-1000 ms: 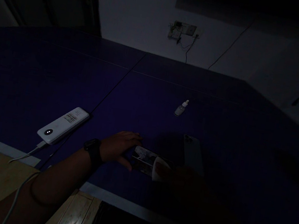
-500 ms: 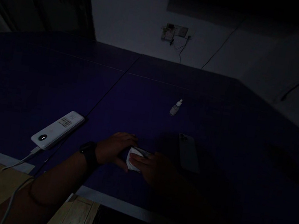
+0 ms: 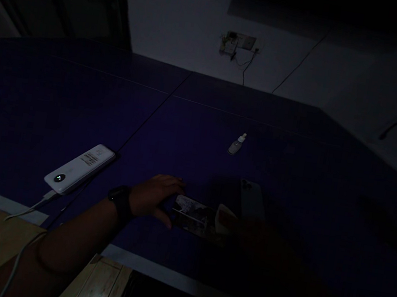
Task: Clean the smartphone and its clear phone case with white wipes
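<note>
A dark phone (image 3: pixel 191 215) lies flat on the blue-purple table, its glossy face showing a pale pattern or reflection. My left hand (image 3: pixel 156 196), with a dark watch (image 3: pixel 120 201) on the wrist, braces the phone's left end between thumb and fingers. Over its right end, my right hand (image 3: pixel 241 230) is deep in shadow and pinches a white cloth or tissue (image 3: pixel 223 217); most of that hand is hard to see. Just beyond it lies a second phone (image 3: pixel 251 199), pale, camera side up and partly covered by the hand.
A small dropper bottle (image 3: pixel 235 146) stands farther back. At left lies a white power bank (image 3: pixel 80 168) with a lit display, a white cable (image 3: pixel 28 213) running from it past my left forearm. Wall sockets (image 3: pixel 240 42) with cords are behind the table (image 3: pixel 147 90). The room is dim.
My right hand has slid rightward with the white cloth, uncovering most of the phone's face. My left hand stays at the phone's left end. The view has shifted slightly.
</note>
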Action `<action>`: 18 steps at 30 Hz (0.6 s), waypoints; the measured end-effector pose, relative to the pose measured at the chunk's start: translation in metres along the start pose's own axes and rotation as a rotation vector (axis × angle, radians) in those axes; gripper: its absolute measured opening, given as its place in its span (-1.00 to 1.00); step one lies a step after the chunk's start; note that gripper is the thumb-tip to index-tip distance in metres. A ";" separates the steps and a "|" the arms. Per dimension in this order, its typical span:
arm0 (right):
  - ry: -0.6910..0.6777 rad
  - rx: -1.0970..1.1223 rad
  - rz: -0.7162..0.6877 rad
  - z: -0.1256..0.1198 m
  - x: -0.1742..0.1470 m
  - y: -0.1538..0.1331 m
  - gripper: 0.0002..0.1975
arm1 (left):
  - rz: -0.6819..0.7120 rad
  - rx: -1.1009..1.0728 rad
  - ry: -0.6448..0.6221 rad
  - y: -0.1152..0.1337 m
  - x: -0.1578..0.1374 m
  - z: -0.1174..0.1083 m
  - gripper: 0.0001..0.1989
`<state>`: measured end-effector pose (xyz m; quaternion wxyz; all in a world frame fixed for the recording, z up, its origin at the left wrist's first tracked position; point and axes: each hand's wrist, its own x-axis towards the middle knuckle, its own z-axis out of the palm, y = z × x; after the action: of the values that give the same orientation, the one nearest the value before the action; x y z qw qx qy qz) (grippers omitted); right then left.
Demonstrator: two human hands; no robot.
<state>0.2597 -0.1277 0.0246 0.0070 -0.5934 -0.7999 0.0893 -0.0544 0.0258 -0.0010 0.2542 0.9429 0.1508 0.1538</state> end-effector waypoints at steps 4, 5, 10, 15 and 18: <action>-0.032 0.040 -0.050 0.004 0.011 -0.002 -0.51 | -0.001 0.014 0.001 0.000 0.000 0.000 -0.18; -0.028 0.033 -0.065 0.005 0.014 -0.003 -0.51 | -0.001 0.016 -0.002 0.000 0.000 0.000 -0.18; -0.001 -0.093 -0.147 0.008 0.036 -0.015 -0.50 | 0.007 0.006 0.000 0.000 -0.001 0.000 -0.18; 0.026 -0.126 -0.281 0.009 0.061 -0.035 -0.51 | 0.011 -0.001 0.011 -0.001 0.000 0.001 -0.17; 0.060 -0.132 -0.371 0.011 0.075 -0.048 -0.54 | 0.012 -0.012 0.008 -0.002 0.000 0.001 -0.15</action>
<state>0.1909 -0.0708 0.0135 0.0082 -0.4376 -0.8990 0.0162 -0.0537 0.0267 -0.0030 0.2581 0.9417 0.1451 0.1599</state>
